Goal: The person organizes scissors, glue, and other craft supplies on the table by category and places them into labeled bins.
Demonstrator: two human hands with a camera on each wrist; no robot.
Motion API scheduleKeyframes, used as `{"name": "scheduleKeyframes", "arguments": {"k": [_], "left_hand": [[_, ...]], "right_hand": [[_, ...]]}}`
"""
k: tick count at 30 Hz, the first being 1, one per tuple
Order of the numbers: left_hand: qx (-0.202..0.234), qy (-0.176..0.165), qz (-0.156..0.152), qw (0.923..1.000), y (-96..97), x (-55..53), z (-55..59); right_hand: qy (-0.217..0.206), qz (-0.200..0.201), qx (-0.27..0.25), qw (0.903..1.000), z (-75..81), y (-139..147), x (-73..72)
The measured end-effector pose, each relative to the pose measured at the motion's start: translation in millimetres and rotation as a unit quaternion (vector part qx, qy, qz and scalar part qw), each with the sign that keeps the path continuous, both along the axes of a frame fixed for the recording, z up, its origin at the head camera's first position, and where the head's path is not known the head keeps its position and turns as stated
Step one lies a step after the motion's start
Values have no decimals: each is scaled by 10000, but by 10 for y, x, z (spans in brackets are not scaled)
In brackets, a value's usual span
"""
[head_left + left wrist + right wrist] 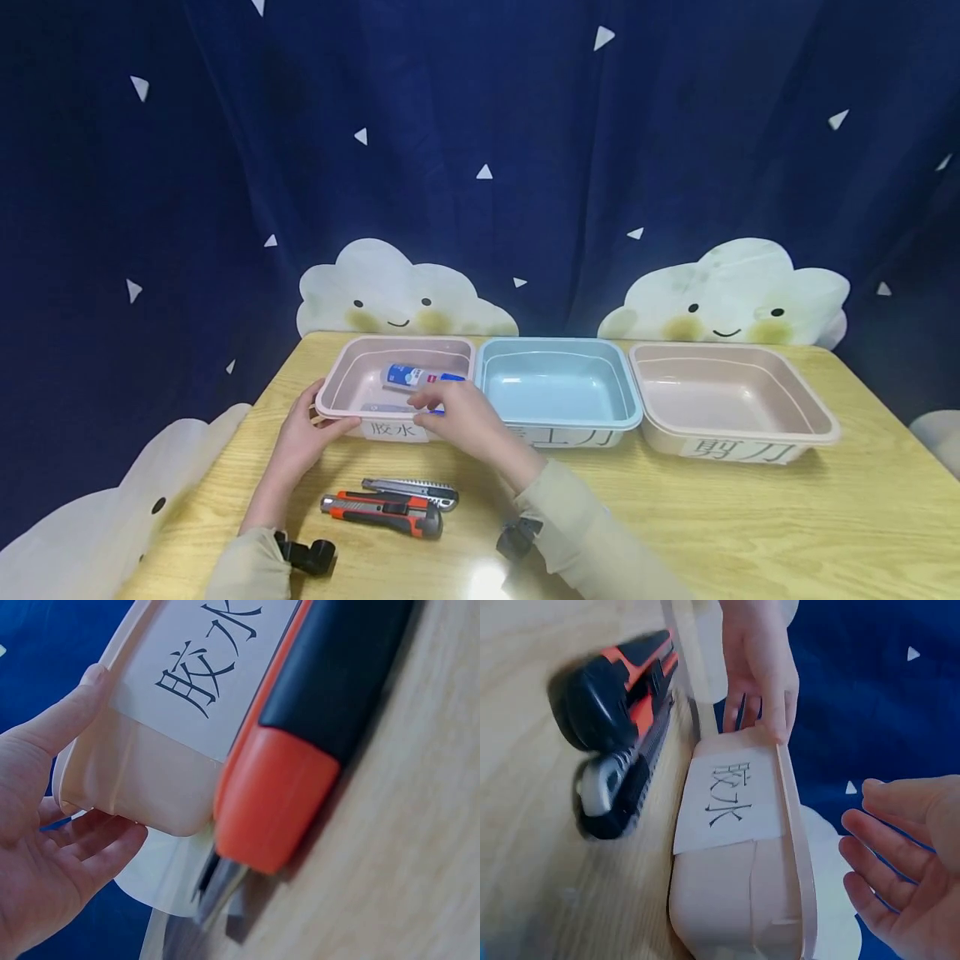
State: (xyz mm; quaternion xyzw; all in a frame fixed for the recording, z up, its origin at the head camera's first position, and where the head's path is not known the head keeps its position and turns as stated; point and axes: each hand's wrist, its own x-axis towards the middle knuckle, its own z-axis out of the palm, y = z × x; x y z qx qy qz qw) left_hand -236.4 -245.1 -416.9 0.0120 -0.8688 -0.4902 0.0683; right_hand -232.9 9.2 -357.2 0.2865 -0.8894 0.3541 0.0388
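At the left of the head view stands a pink bin (pixel 347 385) with a paper label reading 胶水. My left hand (pixel 300 432) grips its left front corner, thumb on the rim and fingers round the side. Inside lies a clear glue bottle (pixel 407 377) with a blue label and blue cap. A second clear item (pixel 386 408) lies nearer the front wall, partly hidden. Over the bin's right front rim is my right hand (pixel 467 415), its fingers loosely bent; the right wrist view shows nothing held in that hand (pixel 915 859).
An orange-and-black utility knife (pixel 390 511) and a grey utility knife (pixel 431 492) lie side by side before the pink bin. To its right stand a blue bin (pixel 558 354) and another pink bin (pixel 731 358), both labelled. A dark blue curtain (pixel 480 225) hangs behind the table.
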Motion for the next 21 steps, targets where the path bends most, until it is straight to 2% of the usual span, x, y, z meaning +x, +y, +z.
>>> {"name": "scheduleKeyframes", "arguments": {"k": [7, 17, 21], "left_hand": [[-41, -39, 2, 10000, -2, -5, 26], [-101, -31, 16, 9999, -16, -12, -3], [-81, -21, 6, 10000, -18, -9, -14]], "right_hand": [[-218, 269, 74, 9994, -61, 70, 215], [-279, 791, 798, 9933, -227, 16, 435], [-98, 908, 1148, 9892, -314, -34, 480]]}}
